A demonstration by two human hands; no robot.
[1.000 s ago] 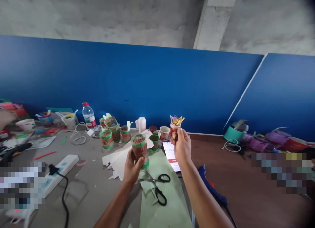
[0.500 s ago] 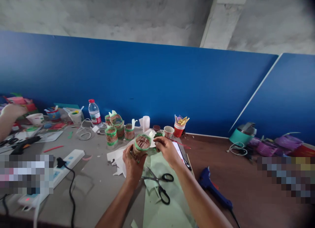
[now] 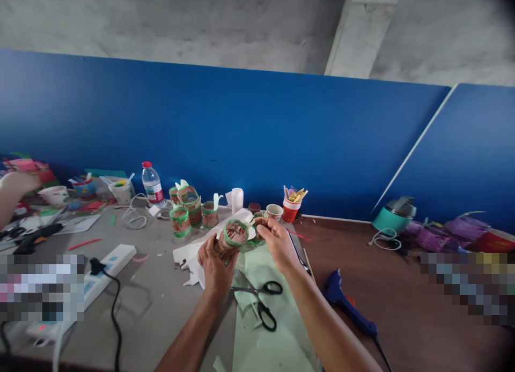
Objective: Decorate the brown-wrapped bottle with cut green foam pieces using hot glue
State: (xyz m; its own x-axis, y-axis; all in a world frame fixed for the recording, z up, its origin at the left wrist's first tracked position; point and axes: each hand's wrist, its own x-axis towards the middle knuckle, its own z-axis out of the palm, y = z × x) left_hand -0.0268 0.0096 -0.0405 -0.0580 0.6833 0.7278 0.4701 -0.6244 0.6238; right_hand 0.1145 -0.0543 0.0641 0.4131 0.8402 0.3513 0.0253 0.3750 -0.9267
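My left hand (image 3: 217, 265) is wrapped round a brown cup (image 3: 234, 234) with a green rim, tilted so that its brown top faces me. Close to the right side of that rim, my right hand (image 3: 274, 238) pinches a small white paper cut-out (image 3: 251, 229); its outline is partly hidden by the fingers. Below both hands, black-handled scissors (image 3: 257, 292) lie spread on a pale green sheet (image 3: 277, 329). Similar brown cups with green bands (image 3: 181, 222) stand behind to the left, and one of them bears upright white paper pieces (image 3: 217, 201).
A blue glue gun (image 3: 348, 302) lies to the right. A power strip (image 3: 108, 266) with a black cord is at left. A water bottle (image 3: 152, 185), a paper cup (image 3: 274, 211) and a red cup of sticks (image 3: 291, 209) stand near the blue partition (image 3: 257, 131). Another person's hand (image 3: 18, 187) shows far left.
My right hand has shifted slightly, with its fingertips still by the cup's rim. The held cup has tipped a little. The whole view has moved slightly.
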